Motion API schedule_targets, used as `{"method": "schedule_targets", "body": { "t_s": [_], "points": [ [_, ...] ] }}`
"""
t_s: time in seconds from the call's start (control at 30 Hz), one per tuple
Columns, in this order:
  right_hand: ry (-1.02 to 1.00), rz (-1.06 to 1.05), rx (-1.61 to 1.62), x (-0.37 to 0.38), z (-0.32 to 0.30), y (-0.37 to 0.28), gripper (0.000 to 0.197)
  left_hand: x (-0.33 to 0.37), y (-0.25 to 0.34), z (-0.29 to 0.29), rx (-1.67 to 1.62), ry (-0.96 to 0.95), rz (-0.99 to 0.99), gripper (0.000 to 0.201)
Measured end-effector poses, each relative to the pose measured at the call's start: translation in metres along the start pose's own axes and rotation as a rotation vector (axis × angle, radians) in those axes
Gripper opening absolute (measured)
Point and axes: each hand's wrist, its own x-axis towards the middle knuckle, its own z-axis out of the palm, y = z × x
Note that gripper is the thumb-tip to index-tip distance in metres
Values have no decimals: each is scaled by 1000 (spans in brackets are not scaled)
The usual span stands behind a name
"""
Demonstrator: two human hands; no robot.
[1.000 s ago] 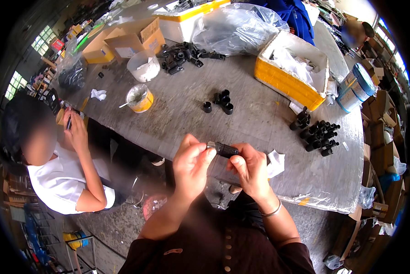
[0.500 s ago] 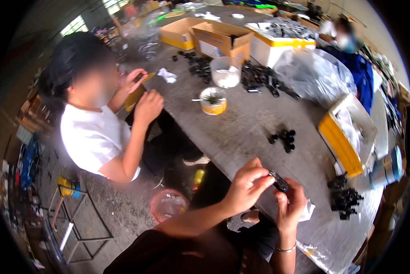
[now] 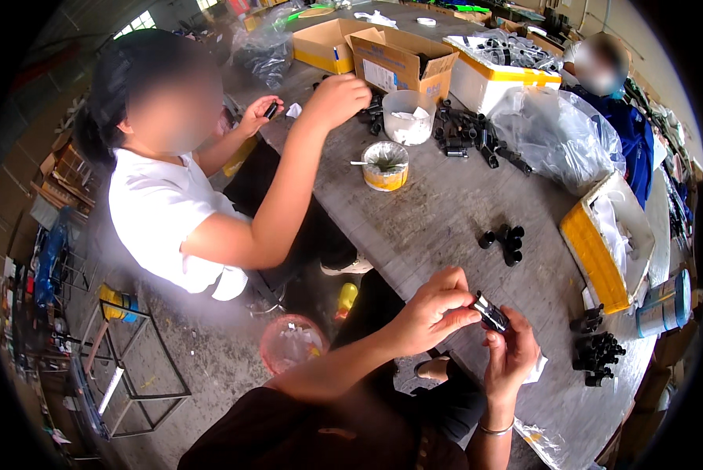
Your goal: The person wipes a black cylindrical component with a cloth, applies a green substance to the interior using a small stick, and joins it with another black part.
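Note:
Over the table's near edge, I hold a small, glossy black tubular part (image 3: 491, 315) tilted between both hands. My left hand (image 3: 436, 315) is closed in a pinch at its upper left end. My right hand (image 3: 512, 348) has fingers and thumb wrapped round its lower right end, with a metal bangle on the wrist. Pale glints show along the part; whether something thin lies on it, I cannot make out. A white scrap (image 3: 535, 368) lies beside my right hand. Further up the table stands a small group of black cylindrical parts (image 3: 511, 244). More black parts (image 3: 598, 356) are piled to the right.
At my left a co-worker (image 3: 175, 211) holds a black part (image 3: 271, 110) and stretches an arm over the table. A yellow-banded tub (image 3: 387, 180), a translucent tub (image 3: 409, 129), cardboard boxes (image 3: 391, 66) and a foam box (image 3: 594, 254) stand around. A pink basket (image 3: 267, 345) sits on the floor.
The co-worker's nearer arm has reached out toward the black parts by the boxes. My hands keep their grip on the part, which looks slightly turned. The view has shifted a little.

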Motion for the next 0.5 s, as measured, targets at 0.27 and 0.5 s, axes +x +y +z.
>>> {"method": "schedule_targets", "body": {
  "t_s": [0.27,0.5],
  "points": [
    [-54,-7,11,2,1,-6,37,-6,-1,-1,-115,5,-57,13],
    [-65,-96,-140,3,-8,-18,34,-5,8,0,-124,-30,-111,12]
  ]
}}
